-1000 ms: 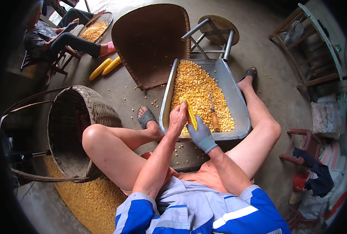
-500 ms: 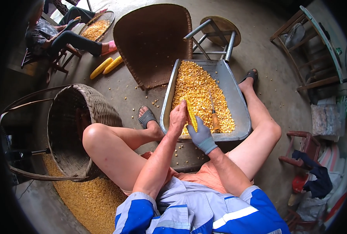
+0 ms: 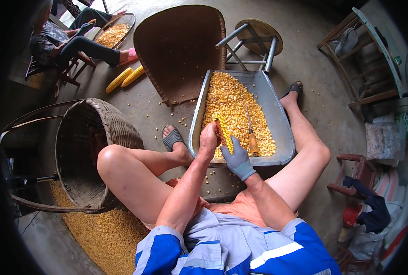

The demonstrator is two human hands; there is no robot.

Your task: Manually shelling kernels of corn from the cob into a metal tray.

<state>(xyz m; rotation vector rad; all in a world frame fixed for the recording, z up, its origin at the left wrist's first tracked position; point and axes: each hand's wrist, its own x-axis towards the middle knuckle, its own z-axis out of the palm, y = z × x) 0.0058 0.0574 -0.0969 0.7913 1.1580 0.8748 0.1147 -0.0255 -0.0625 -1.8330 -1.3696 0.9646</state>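
Observation:
Between my knees stands a grey metal tub [image 3: 282, 133] heaped with loose yellow corn kernels [image 3: 231, 94]. Above its near left part I hold a corn cob [image 3: 225, 134], tilted, with a reddish strip bare of kernels along its left side. My bare left hand [image 3: 209, 137] is closed around the cob's left side. In a grey glove, my right hand [image 3: 237, 158] grips its lower end from the right. A screwdriver-like tool with a wooden handle [image 3: 253, 143] and thin metal shaft lies on the kernels, just right of the cob.
A large woven tray [image 3: 178, 50] and a round metal-legged stool [image 3: 270, 39] stand beyond the tub. Two corn cobs [image 3: 119, 80] lie on the floor. At left, a wicker basket [image 3: 123, 130] tips beside a kernel pile [image 3: 103, 233]. Another person [image 3: 52, 43] sits at far left.
My left hand has shifted slightly down along the cob, and more of its bare reddish strip shows. My right hand stays at the lower end.

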